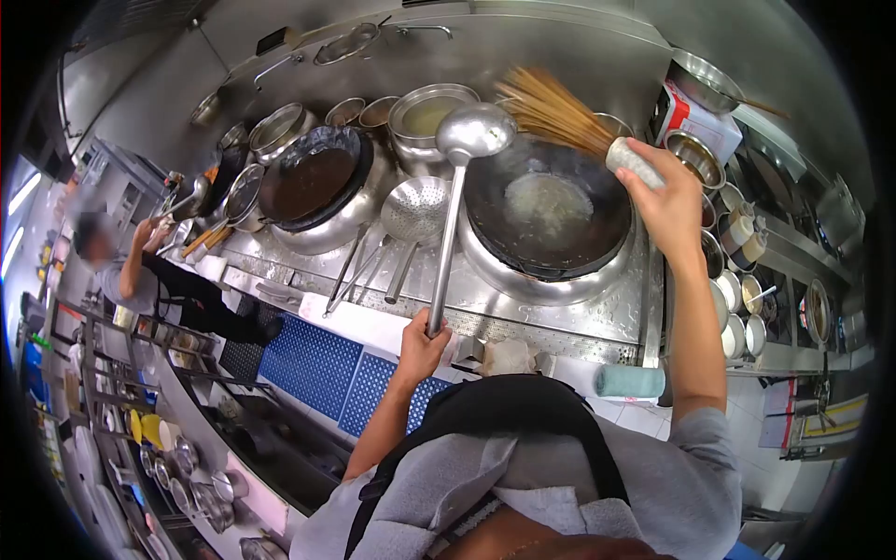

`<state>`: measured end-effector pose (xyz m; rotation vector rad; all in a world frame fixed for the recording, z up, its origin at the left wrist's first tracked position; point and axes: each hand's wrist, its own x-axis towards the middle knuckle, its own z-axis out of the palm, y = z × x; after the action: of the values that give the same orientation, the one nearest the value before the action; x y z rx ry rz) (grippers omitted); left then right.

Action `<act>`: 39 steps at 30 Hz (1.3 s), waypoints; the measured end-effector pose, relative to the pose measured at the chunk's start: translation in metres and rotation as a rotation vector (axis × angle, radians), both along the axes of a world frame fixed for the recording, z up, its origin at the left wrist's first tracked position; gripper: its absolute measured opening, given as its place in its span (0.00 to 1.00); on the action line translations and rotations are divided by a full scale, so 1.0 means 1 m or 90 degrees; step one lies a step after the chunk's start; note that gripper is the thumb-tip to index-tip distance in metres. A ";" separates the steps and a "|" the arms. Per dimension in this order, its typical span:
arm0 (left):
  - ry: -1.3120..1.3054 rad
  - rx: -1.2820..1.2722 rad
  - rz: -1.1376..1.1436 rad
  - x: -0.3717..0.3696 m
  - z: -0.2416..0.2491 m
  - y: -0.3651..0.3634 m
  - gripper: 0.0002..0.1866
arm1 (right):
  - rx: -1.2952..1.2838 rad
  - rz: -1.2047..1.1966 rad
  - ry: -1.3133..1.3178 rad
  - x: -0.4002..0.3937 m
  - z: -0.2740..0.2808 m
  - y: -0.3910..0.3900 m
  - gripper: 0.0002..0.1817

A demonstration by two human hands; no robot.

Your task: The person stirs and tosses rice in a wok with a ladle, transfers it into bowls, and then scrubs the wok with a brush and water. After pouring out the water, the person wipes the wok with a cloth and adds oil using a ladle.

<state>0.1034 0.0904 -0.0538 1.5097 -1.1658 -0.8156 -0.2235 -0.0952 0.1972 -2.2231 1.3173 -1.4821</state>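
Note:
My left hand (423, 351) is closed round the handle of a long steel ladle (476, 131), its bowl raised at the left of a dark wok (485, 219). Cloudy liquid (549, 205) lies in the bottom of that wok. In my right hand (667, 201) is the pale wrapped grip of a bamboo wok brush (560, 112), whose bristles spread over the wok's far rim. Between the ladle and a second wok, a perforated strainer (416, 209) rests on the steel range.
A second wok (313, 177) with dark liquid sits to the left. Pots (434, 110) line the back. Steel bowls (695, 157), squeeze bottles (737, 231) and white cups (733, 336) stand at right. A rolled green cloth (630, 381) lies on the front edge. Another person (140, 271) works at far left.

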 end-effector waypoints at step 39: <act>-0.582 -0.106 0.281 0.040 0.009 -0.021 0.05 | -0.100 0.018 0.212 -0.003 0.064 0.030 0.16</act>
<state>0.1432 0.0697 -0.0449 1.9534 -1.3923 0.3230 -0.2267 -0.0649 0.2613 -2.6706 1.2842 -1.2860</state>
